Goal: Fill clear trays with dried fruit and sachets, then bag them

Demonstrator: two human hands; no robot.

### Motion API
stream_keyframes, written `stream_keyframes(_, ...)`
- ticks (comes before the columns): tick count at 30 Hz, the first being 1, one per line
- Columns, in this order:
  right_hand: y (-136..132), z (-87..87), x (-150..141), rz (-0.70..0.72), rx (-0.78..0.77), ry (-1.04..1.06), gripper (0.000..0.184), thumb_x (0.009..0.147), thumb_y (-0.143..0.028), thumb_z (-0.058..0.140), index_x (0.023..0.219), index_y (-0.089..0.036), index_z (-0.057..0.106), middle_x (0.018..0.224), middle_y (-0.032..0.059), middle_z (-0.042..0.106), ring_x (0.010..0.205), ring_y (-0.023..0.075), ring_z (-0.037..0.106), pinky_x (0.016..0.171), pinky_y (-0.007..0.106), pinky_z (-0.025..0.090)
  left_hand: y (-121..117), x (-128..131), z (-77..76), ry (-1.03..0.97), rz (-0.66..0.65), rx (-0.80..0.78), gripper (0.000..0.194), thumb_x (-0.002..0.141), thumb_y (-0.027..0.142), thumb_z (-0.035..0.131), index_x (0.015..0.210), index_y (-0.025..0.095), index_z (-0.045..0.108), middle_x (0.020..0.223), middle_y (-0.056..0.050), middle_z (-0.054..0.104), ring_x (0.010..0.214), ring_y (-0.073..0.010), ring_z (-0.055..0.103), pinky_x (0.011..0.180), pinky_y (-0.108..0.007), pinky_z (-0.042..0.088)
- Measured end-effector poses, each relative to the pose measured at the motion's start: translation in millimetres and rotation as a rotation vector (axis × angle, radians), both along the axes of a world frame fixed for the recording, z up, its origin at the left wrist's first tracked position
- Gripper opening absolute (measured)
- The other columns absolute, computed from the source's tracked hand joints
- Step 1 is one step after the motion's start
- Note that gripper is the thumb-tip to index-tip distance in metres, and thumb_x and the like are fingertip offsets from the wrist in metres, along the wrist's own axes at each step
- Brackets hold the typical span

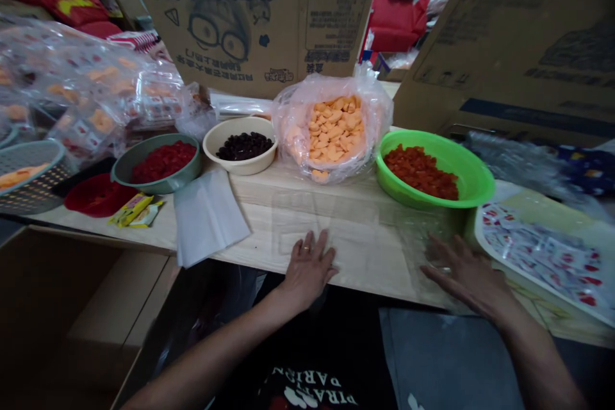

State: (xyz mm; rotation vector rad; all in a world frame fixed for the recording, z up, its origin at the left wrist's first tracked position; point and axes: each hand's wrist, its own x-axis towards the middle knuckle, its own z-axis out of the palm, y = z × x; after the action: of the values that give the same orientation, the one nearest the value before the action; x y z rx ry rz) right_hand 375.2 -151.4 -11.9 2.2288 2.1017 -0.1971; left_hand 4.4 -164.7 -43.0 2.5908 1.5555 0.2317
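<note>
Left hand point(307, 271), right hand point(464, 274) — open, flat on clear plastic film point(327, 221)

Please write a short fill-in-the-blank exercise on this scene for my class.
1. The left hand wears a ____ on one finger.
2. Of the bowls and basins, the right hand is nearest the ____ plastic basin.
3. The orange pieces lie in a clear plastic ____.

Missing words: ring; green; bag.

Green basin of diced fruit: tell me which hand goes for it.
Right: the right hand lies nearly below the green basin, while the left hand rests farther off, in front of the bagged orange pieces.
</note>
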Motion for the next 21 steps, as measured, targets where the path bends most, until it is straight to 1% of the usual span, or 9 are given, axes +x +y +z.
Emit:
stream_keyframes(3,-3,-1.6,4,-0.012,0.048,0.075,0.084,0.087,-0.075,0.045,0.155,-0.025,0.043,0.161,0.0230,0.031,0.134,0.0546,0.046,0.101,0.074,0.040,-9,0,-3.2,-0.003,0.041,0.038,0.037,0.099,0.040,0.054,0.129,0.021,0.063,0.163,-0.013,0.033,0.143,-0.0431,0.040,0.103,-0.055,0.049)
stream_keyframes(7,-1,2.1,2,0.017,0.133,0.381,0.085,0.089,-0.069,0.043,0.157,-0.019,0.036,0.160,0.0170,0.038,0.147,0.0388,0.035,0.119,0.060,0.030,-17,18,-9.4,-0.045,-0.031,0.055,0.043,0.101,0.036,0.052,0.142,0.027,0.053,0.158,-0.009,0.043,0.141,-0.0378,0.044,0.103,-0.053,0.049)
stream_keyframes(9,1,2.7,1,-0.017,0.141,0.508,0.083,0.089,-0.067,0.045,0.157,-0.021,0.035,0.161,0.0123,0.037,0.148,0.0358,0.034,0.122,0.058,0.025,-18,29,-14.0,-0.070,-0.065,0.059,0.045,0.102,0.036,0.050,0.146,0.028,0.048,0.157,-0.009,0.044,0.139,-0.0360,0.047,0.103,-0.053,0.049)
stream_keyframes(12,5,-1.0,1,-0.109,0.122,0.678,0.077,0.088,-0.062,0.048,0.155,-0.028,0.038,0.163,0.0056,0.034,0.151,0.0332,0.029,0.124,0.056,0.021,-16,40,-19.5,-0.101,-0.117,0.054,0.042,0.102,0.035,0.049,0.143,0.027,0.051,0.156,-0.010,0.045,0.136,-0.0351,0.049,0.103,-0.052,0.049)
stream_keyframes(14,8,-3.2,2,-0.180,0.120,0.774,0.074,0.087,-0.059,0.048,0.155,-0.029,0.039,0.164,0.0040,0.033,0.152,0.0319,0.027,0.125,0.054,0.021,-14,42,-18.9,-0.111,-0.139,0.032,0.039,0.102,0.033,0.048,0.140,0.025,0.054,0.157,-0.011,0.043,0.136,-0.0349,0.049,0.102,-0.051,0.049)
stream_keyframes(16,10,-0.9,-1,-0.240,0.134,0.835,0.075,0.087,-0.056,0.048,0.155,-0.027,0.038,0.164,0.0054,0.031,0.152,0.0329,0.027,0.124,0.054,0.022,-14,42,-11.0,-0.134,-0.134,-0.010,0.038,0.101,0.031,0.051,0.139,0.025,0.055,0.157,-0.014,0.042,0.137,-0.0358,0.047,0.103,-0.053,0.047)
stream_keyframes(18,7,7.9,-12,-0.252,0.170,0.836,0.079,0.085,-0.057,0.050,0.157,-0.026,0.036,0.165,0.0076,0.031,0.151,0.0357,0.027,0.124,0.057,0.021,-16,40,6.8,-0.247,-0.108,-0.055,0.042,0.098,0.031,0.057,0.139,0.025,0.055,0.158,-0.015,0.040,0.141,-0.0384,0.041,0.106,-0.059,0.042)
stream_keyframes(20,-2,21.1,-34,-0.176,0.201,0.823,0.083,0.084,-0.059,0.055,0.158,-0.027,0.033,0.165,0.0078,0.030,0.151,0.0377,0.026,0.123,0.060,0.018,-18,39,33.6,-0.531,-0.090,-0.128,0.045,0.092,0.036,0.067,0.135,0.024,0.059,0.153,-0.016,0.047,0.141,-0.0385,0.041,0.109,-0.060,0.037)
stream_keyframes(21,-9,27.7,-50,-0.104,0.195,0.836,0.085,0.083,-0.060,0.057,0.159,-0.029,0.032,0.165,0.0068,0.029,0.152,0.0381,0.025,0.124,0.060,0.018,-19,40,48.8,-0.738,-0.082,-0.210,0.043,0.090,0.039,0.070,0.129,0.023,0.063,0.144,-0.016,0.055,0.134,-0.0363,0.048,0.108,-0.057,0.039)
